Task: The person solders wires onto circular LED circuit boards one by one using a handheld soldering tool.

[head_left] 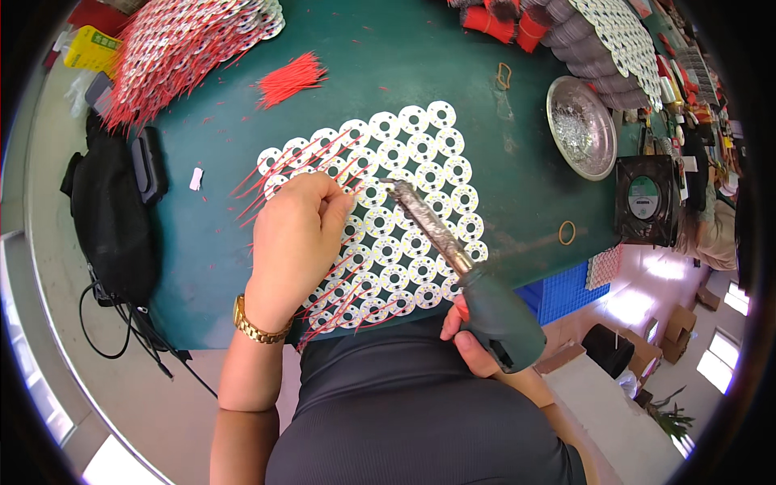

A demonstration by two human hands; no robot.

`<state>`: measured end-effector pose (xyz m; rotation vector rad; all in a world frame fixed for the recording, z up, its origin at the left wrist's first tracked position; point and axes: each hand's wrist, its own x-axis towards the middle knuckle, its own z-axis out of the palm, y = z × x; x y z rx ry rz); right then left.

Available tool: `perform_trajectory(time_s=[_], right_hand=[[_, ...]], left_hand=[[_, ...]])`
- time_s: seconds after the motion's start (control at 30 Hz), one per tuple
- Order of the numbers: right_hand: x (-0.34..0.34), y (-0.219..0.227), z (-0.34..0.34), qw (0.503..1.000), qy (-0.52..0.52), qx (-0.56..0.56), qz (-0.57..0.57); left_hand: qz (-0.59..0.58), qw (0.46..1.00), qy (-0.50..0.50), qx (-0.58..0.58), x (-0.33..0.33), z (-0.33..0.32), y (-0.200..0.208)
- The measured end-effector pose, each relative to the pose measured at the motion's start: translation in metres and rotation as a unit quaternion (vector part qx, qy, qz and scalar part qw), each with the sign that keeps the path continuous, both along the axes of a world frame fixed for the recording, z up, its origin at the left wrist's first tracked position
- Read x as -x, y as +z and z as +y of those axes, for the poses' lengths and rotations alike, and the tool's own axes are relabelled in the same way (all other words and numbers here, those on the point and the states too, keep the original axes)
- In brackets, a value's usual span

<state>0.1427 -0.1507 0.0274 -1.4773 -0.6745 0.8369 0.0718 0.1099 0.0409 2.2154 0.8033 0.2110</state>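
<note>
A panel of round white LED circuit boards (416,242), each with a hole in its middle, lies on the green table in front of me. My left hand (297,222), a gold watch (260,325) on its wrist, is over the panel's left half, thumb and forefinger pinched on a thin red wire. My right hand (471,346) grips the dark handle of a soldering iron (497,315). The iron's tip rests at or just above a board, close to the left fingertips. Red wires (275,171) stick out from several boards on the left side and along the near edge.
A bundle of red wires (291,79) lies beyond the panel. Wired panels (182,52) are stacked far left, more (618,44) far right. A metal bowl (580,128) and a fan (647,200) stand right. A black bag (113,214) and phone-like device (149,165) sit left.
</note>
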Motion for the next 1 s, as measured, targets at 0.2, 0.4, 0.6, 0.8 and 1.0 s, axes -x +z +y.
perform_trajectory(time_s=[0.2,0.4,0.6,0.8,1.0], right_hand=[[-0.007,-0.013,-0.006,0.981,0.102,0.061,-0.151],[-0.005,-0.01,0.002,0.988,0.046,0.013,-0.145],[-0.004,-0.002,0.003,0.989,0.049,0.081,-0.111],[-0.003,0.002,0.007,0.987,0.043,0.084,-0.129],[-0.005,0.006,0.014,0.983,0.046,0.067,-0.167]], left_hand=[[0.031,0.999,0.025,0.011,-0.004,-0.001,0.003],[0.023,1.0,0.011,-0.002,-0.002,0.001,0.002],[0.016,1.0,0.012,0.019,-0.002,0.003,0.001],[-0.002,1.0,0.002,0.001,-0.003,0.003,-0.001],[0.027,1.0,-0.005,0.012,-0.005,0.006,0.001]])
